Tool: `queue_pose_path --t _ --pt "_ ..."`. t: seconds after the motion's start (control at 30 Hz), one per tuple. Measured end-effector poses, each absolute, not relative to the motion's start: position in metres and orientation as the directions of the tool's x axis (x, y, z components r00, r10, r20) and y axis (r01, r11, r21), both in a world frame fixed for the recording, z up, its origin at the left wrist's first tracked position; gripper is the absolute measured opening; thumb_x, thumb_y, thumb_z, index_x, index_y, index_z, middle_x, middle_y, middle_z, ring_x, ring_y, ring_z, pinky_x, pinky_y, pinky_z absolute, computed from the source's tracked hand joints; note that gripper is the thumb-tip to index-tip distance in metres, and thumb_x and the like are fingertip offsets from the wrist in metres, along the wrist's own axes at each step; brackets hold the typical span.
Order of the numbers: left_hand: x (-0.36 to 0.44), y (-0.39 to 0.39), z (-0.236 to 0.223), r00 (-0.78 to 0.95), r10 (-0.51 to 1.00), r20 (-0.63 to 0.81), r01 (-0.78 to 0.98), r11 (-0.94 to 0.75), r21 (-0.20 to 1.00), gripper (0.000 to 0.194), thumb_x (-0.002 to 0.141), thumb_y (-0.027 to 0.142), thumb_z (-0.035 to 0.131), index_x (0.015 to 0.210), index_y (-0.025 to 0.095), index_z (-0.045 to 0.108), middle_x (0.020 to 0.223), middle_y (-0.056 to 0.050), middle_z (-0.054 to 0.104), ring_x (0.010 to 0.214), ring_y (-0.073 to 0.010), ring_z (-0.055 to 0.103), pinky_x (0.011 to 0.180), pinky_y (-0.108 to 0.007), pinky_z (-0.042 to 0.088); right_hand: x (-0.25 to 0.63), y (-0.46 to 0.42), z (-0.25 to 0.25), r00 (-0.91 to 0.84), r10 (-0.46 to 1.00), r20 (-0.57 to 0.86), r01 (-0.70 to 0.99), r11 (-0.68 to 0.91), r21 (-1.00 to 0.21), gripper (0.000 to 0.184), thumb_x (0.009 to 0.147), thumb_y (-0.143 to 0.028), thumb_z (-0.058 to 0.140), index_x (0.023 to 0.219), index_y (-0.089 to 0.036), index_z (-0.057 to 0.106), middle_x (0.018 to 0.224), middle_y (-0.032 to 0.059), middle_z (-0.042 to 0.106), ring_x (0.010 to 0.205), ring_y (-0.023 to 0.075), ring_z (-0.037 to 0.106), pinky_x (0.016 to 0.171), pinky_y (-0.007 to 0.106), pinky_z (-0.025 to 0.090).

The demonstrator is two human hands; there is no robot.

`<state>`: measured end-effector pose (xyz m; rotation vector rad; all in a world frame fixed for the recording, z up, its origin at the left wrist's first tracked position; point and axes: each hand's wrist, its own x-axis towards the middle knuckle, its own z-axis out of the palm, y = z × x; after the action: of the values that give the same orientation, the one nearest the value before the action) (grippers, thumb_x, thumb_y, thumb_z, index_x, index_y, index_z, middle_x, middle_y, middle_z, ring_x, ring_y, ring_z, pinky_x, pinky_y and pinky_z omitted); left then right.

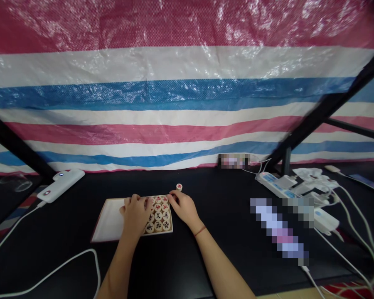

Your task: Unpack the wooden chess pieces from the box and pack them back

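On the black table lies an opened shallow box with its white lid flap [109,222] folded out to the left. Rows of round Chinese chess pieces [158,216] fill the visible part of the tray, red characters at the far side and black at the near side. My left hand [135,214] is bent over the left part of the tray, fingers curled; whatever is under them is hidden. My right hand [186,207] has thumb and forefinger closed at the tray's far right corner. Just beyond it, a single red-marked chess piece [179,187] lies outside the box.
A white power bank [61,185] with a cable lies at the left. To the right are a power strip [276,185] with plugs and chargers, tangled white cables, and a blurred-out device [279,230]. A striped plastic sheet [174,95] hangs behind the table.
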<state>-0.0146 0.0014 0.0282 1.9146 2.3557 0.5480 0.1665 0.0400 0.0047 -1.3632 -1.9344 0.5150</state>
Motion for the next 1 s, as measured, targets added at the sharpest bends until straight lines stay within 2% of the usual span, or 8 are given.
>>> queue_pose_path --t 0.2,0.33,0.43,0.53,0.67,0.8,0.9,1.0 --pt "-0.014 0.001 0.032 -0.203 0.965 0.167 0.906 0.120 0.406 0.026 0.089 0.038 0.049 0.087 0.024 0.071 0.094 -0.008 0.072 0.099 -0.0312 0.054 0.087 -0.052 0.035 0.167 0.042 0.002 -0.206 0.926 0.317 0.643 0.372 -0.669 0.021 0.093 -0.035 0.051 0.089 -0.023 0.068 0.067 -0.0015 0.065 0.063 0.0140 0.064 0.059 0.022 0.044" --pt "-0.016 0.002 0.036 -0.186 0.961 0.203 0.881 0.072 0.467 0.023 0.088 0.039 0.051 0.087 0.026 0.070 0.086 -0.006 0.073 0.094 -0.0296 0.057 0.087 -0.051 0.037 0.167 0.040 0.003 -0.176 0.922 0.346 0.624 0.376 -0.684 0.025 0.093 -0.036 0.049 0.104 -0.021 0.066 0.072 0.0003 0.066 0.067 0.0154 0.064 0.062 0.024 0.048" --pt "-0.016 0.003 0.040 -0.189 0.932 0.308 0.843 -0.007 0.538 0.025 0.088 0.042 0.052 0.091 0.025 0.070 0.092 -0.006 0.073 0.094 -0.0274 0.059 0.087 -0.045 0.042 0.164 0.035 0.009 -0.185 0.879 0.439 0.585 0.458 -0.670 0.035 0.088 -0.034 0.055 0.120 -0.020 0.060 0.091 0.0054 0.068 0.081 0.0184 0.065 0.073 0.028 0.052" --pt "-0.012 0.003 0.045 -0.103 0.938 0.330 0.730 -0.154 0.665 0.029 0.089 0.044 0.048 0.096 0.023 0.068 0.091 -0.005 0.072 0.086 -0.0218 0.063 0.079 -0.035 0.049 0.158 0.026 0.018 -0.278 0.800 0.532 0.493 0.594 -0.635 0.039 0.083 -0.032 0.062 0.121 -0.022 0.059 0.109 0.0080 0.066 0.096 0.0210 0.063 0.085 0.033 0.053" --pt "-0.003 0.001 0.046 -0.071 0.965 0.253 0.613 -0.158 0.774 0.030 0.090 0.045 0.048 0.097 0.023 0.066 0.087 -0.003 0.073 0.079 -0.0187 0.066 0.075 -0.031 0.052 0.153 0.021 0.023 -0.313 0.762 0.566 0.398 0.647 -0.651 0.025 0.089 -0.026 0.056 0.112 -0.023 0.063 0.102 0.0059 0.069 0.091 0.0180 0.065 0.083 0.031 0.054" --pt "0.001 0.000 0.044 -0.147 0.955 0.259 0.562 -0.134 0.816 0.030 0.088 0.046 0.052 0.101 0.022 0.066 0.103 -0.006 0.073 0.089 -0.0199 0.067 0.081 -0.033 0.053 0.166 0.032 0.020 -0.155 0.795 0.587 0.480 0.580 -0.658 0.023 0.087 -0.026 0.055 0.107 -0.021 0.065 0.098 0.0067 0.069 0.084 0.0180 0.064 0.079 0.031 0.054" --pt "-0.001 0.002 0.040 -0.227 0.940 0.256 0.527 -0.102 0.844 0.032 0.088 0.045 0.054 0.106 0.022 0.065 0.104 -0.006 0.073 0.089 -0.0195 0.068 0.081 -0.033 0.055 0.187 0.048 0.010 0.070 0.822 0.565 0.600 0.418 -0.682 0.022 0.083 -0.026 0.056 0.101 -0.019 0.067 0.099 0.0099 0.066 0.089 0.0215 0.062 0.081 0.035 0.052" --pt "-0.004 0.004 0.037 -0.230 0.927 0.297 0.477 -0.159 0.865 0.029 0.089 0.041 0.053 0.108 0.022 0.064 0.107 -0.006 0.071 0.096 -0.0188 0.067 0.087 -0.033 0.055 0.203 0.059 -0.003 0.163 0.845 0.509 0.730 0.244 -0.638 0.022 0.079 -0.028 0.059 0.096 -0.017 0.069 0.100 0.0114 0.065 0.090 0.0250 0.059 0.083 0.040 0.048"
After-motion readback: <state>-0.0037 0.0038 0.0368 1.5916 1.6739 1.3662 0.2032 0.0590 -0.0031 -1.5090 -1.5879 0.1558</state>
